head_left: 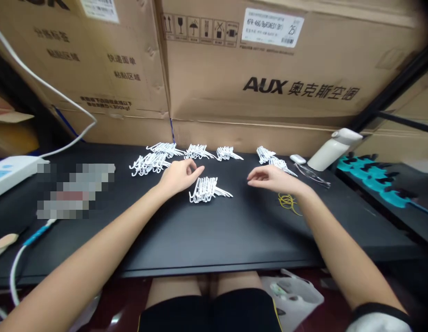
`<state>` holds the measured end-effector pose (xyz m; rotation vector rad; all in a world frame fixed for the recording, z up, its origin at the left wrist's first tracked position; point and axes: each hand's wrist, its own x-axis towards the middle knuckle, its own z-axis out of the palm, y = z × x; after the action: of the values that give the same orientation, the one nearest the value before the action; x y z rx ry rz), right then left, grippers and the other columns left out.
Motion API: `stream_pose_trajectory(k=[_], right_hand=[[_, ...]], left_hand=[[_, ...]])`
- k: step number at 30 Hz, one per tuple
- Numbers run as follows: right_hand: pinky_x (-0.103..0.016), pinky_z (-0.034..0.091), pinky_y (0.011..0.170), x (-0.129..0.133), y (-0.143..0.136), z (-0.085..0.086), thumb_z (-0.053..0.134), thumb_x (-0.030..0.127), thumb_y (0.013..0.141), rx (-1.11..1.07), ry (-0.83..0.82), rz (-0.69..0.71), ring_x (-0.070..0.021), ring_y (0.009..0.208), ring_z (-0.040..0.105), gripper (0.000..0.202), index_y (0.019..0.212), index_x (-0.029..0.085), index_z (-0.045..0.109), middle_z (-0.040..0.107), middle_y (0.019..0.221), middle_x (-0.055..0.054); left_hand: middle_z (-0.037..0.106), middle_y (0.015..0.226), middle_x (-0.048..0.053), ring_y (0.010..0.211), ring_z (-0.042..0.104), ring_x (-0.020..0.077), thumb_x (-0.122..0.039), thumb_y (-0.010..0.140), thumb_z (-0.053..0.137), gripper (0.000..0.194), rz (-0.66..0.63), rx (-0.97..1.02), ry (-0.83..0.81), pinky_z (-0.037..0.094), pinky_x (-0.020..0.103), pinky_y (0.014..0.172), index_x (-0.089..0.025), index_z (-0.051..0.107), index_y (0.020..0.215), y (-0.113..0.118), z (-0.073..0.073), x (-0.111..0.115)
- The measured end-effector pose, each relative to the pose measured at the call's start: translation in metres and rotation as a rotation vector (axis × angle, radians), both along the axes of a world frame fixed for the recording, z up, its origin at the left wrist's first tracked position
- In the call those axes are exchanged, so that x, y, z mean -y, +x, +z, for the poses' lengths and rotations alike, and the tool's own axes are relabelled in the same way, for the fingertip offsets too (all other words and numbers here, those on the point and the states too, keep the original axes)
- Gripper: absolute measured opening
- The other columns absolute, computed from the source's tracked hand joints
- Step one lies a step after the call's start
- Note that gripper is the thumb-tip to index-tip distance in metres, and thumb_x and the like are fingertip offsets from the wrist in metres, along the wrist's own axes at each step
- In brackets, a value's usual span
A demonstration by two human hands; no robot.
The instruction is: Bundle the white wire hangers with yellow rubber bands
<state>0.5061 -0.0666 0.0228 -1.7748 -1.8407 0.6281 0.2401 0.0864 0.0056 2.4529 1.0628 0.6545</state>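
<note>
A bundle of white hooks [205, 189] lies on the black table [214, 240] in front of me. Just behind its left end is my left hand [179, 175], thumb and fingers apart, holding nothing. My right hand [265, 178] hovers to the right of the bundle, its fingers loosely curved and apart, with nothing visible in it. More white hooks lie in bundles along the back: a larger pile [150, 163] at the left, two small groups [197, 151] near the middle, and another [269, 157] behind my right hand. Yellow rubber bands [286, 201] lie beside my right wrist.
Large cardboard boxes [207, 87] stand along the back. A white bottle [329, 150] leans at the right, near glasses [312, 175] and a small white case [297, 159]. Teal items [369, 180] lie far right. A power strip [16, 173] and a cabled, blurred-out device [77, 191] are left.
</note>
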Motion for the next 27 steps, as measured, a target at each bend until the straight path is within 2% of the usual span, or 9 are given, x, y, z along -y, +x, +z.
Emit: stream_pose_trajectory(k=[3,5,8,12,15,18,21,24,27], right_hand=[[-0.032,0.053,0.072,-0.007,-0.038,-0.012,0.061,0.036,0.081,-0.026,0.107,0.042,-0.0188,0.078,0.066,0.023,0.093,0.018,0.067,0.071,0.088,-0.006],[-0.031,0.051,0.074,-0.011,-0.057,-0.021,0.062,0.034,0.08,-0.033,0.202,0.06,-0.0178,0.078,0.064,0.023,0.095,0.017,0.067,0.069,0.09,-0.006],[-0.028,0.049,0.069,-0.016,-0.072,-0.032,0.057,0.031,0.084,-0.109,0.226,0.09,-0.0149,0.071,0.061,0.019,0.089,0.016,0.068,0.067,0.083,-0.005],[-0.026,0.045,0.061,-0.021,-0.075,-0.037,0.059,0.034,0.082,-0.199,0.16,0.034,-0.0134,0.064,0.056,0.021,0.081,0.016,0.068,0.066,0.073,-0.003],[-0.024,0.043,0.058,-0.023,-0.075,-0.038,0.06,0.034,0.08,-0.228,0.14,0.011,-0.0122,0.06,0.054,0.021,0.079,0.015,0.068,0.064,0.07,-0.002],[-0.024,0.043,0.057,-0.023,-0.075,-0.037,0.061,0.033,0.079,-0.239,0.14,0.02,-0.0118,0.06,0.053,0.019,0.078,0.015,0.067,0.063,0.068,-0.001],[-0.024,0.042,0.057,-0.024,-0.072,-0.037,0.061,0.033,0.079,-0.261,0.133,0.029,-0.0119,0.059,0.053,0.019,0.076,0.015,0.068,0.063,0.066,-0.001],[-0.024,0.042,0.056,-0.023,-0.069,-0.038,0.06,0.034,0.079,-0.27,0.119,0.046,-0.0122,0.058,0.053,0.021,0.075,0.015,0.068,0.063,0.065,-0.001],[-0.024,0.042,0.056,-0.021,-0.068,-0.037,0.059,0.035,0.081,-0.237,0.137,0.064,-0.0125,0.059,0.054,0.022,0.077,0.016,0.069,0.064,0.066,-0.001]], left_hand=[[0.066,0.06,0.003,0.055,0.059,0.0191,-0.068,0.073,0.049,0.051,-0.034,-0.091,-0.119,0.038,0.027,0.051,-0.02,0.066,0.077,-0.001,0.003,0.002],[0.066,0.058,0.002,0.053,0.059,0.0185,-0.068,0.07,0.053,0.053,-0.092,-0.101,-0.197,0.037,0.026,0.05,-0.019,0.067,0.085,0.001,0.003,0.006],[0.065,0.057,0.001,0.053,0.059,0.0186,-0.066,0.066,0.058,0.062,-0.134,-0.097,-0.276,0.037,0.026,0.049,-0.017,0.064,0.103,0.005,0.002,0.012],[0.064,0.06,0.002,0.058,0.06,0.0198,-0.067,0.066,0.057,0.063,-0.108,-0.131,-0.228,0.037,0.026,0.051,-0.016,0.066,0.102,0.007,0.001,0.016],[0.068,0.084,0.007,0.076,0.063,0.0226,-0.066,0.07,0.055,0.062,-0.12,-0.085,-0.107,0.045,0.029,0.066,-0.017,0.065,0.107,0.008,0.0,0.017],[0.063,0.116,0.009,0.106,0.057,0.0243,-0.056,0.08,0.051,0.05,-0.313,0.048,-0.031,0.043,0.034,0.093,-0.021,0.064,0.113,0.01,-0.003,0.021],[0.061,0.123,0.007,0.115,0.054,0.0232,-0.044,0.087,0.047,0.038,-0.521,0.07,-0.038,0.038,0.035,0.101,-0.022,0.067,0.111,0.012,-0.005,0.025],[0.062,0.122,0.008,0.111,0.057,0.0225,-0.038,0.089,0.045,0.036,-0.58,0.061,-0.056,0.04,0.034,0.098,-0.02,0.069,0.109,0.012,-0.008,0.025],[0.062,0.122,0.007,0.111,0.057,0.022,-0.037,0.089,0.046,0.036,-0.571,0.064,-0.053,0.041,0.033,0.098,-0.02,0.068,0.111,0.012,-0.008,0.025]])
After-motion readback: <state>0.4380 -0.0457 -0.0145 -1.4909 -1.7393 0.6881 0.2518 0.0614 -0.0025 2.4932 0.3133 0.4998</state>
